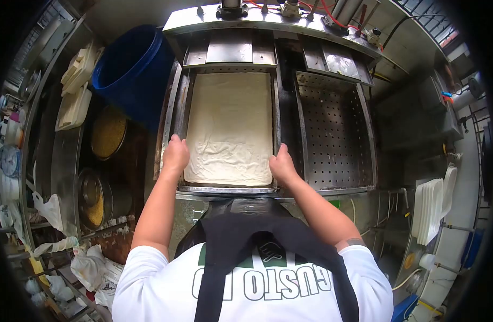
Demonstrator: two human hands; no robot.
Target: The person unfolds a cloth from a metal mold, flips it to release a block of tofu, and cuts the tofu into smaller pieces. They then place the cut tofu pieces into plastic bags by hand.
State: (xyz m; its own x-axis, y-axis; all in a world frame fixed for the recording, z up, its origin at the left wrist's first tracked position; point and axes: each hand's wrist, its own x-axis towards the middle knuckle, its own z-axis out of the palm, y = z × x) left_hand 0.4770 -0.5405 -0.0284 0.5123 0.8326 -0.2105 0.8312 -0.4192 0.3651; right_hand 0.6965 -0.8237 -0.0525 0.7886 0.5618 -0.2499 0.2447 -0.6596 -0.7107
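A pale cream, soft-looking slab (230,123) fills the left metal box (227,189) in front of me; its surface is smooth at the far end and wrinkled near my side. On the box's left side, my left hand (175,154) is closed around the rim, thumb uppermost. My right hand (284,165) grips the opposite rim in the same way, close to the slab's near right corner. The fingers below the rims are mostly hidden.
A perforated metal box (335,134) stands to the right, under the steel press frame (268,24). At the left are a blue barrel (126,70) and round pots with yellowish contents (108,133). White boards (430,209) hang at the right.
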